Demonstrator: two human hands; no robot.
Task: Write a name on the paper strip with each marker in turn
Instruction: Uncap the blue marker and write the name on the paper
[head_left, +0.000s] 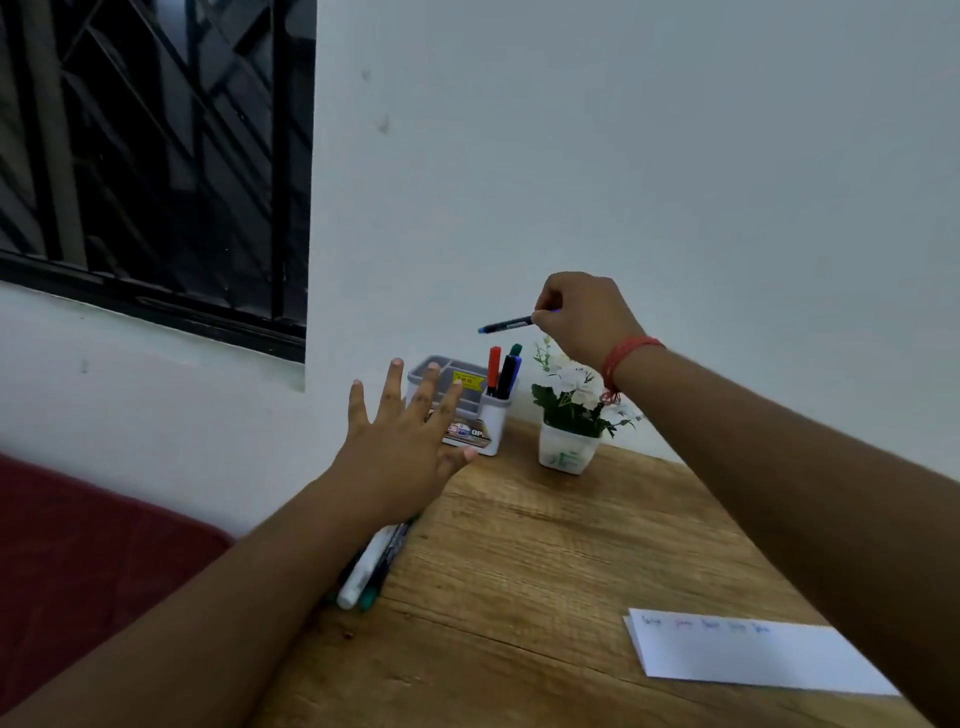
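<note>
My right hand (582, 319) pinches a dark marker with a blue end (505, 325), held level in the air above the grey desk organiser (470, 410). Three markers, red (493, 366), dark blue (506, 376) and green-capped (515, 349), stand in the organiser's cup. My left hand (402, 441) is spread flat with straight fingers in front of the organiser, holding nothing. The white paper strip (753, 657) lies at the front right of the wooden table (519, 571), with several small coloured words along its top edge. A few markers (371, 564) lie by the table's left edge, partly under my left forearm.
A small white pot of artificial flowers (569, 415) stands right of the organiser, just below my right wrist. The white wall runs close behind both. A dark red seat (78, 561) lies left of the table, under a barred window (156, 156).
</note>
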